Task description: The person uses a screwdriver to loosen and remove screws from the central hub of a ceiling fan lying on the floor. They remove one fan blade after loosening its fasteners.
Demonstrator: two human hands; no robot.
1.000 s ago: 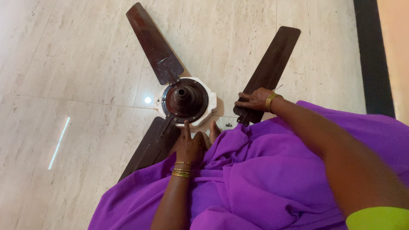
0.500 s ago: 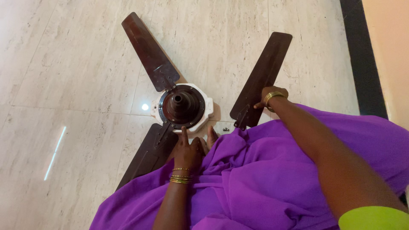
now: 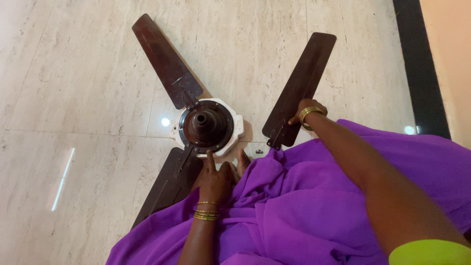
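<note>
A ceiling fan lies on the pale stone floor, its round dark motor hub (image 3: pixel 206 125) sitting in a white housing. Two dark brown blades are fixed to it: one reaches up-left (image 3: pixel 164 59), one down-left (image 3: pixel 169 184). A third, loose blade (image 3: pixel 301 83) lies to the right, apart from the hub. My right hand (image 3: pixel 306 112) grips this loose blade at its edge near the bracket end. My left hand (image 3: pixel 215 177) rests by the hub's near rim, index finger pointing onto it, holding nothing. A small screw (image 3: pixel 258 151) lies between hub and loose blade.
My purple garment (image 3: pixel 314 211) covers the lower right of the view. A black floor border (image 3: pixel 422 64) runs along the right, with a peach wall beyond it. A toe (image 3: pixel 242 161) shows beside my left hand.
My right hand slid from the loose blade's bracket end up along its right edge, and the blade shifted a little. The left hand stayed by the hub.
</note>
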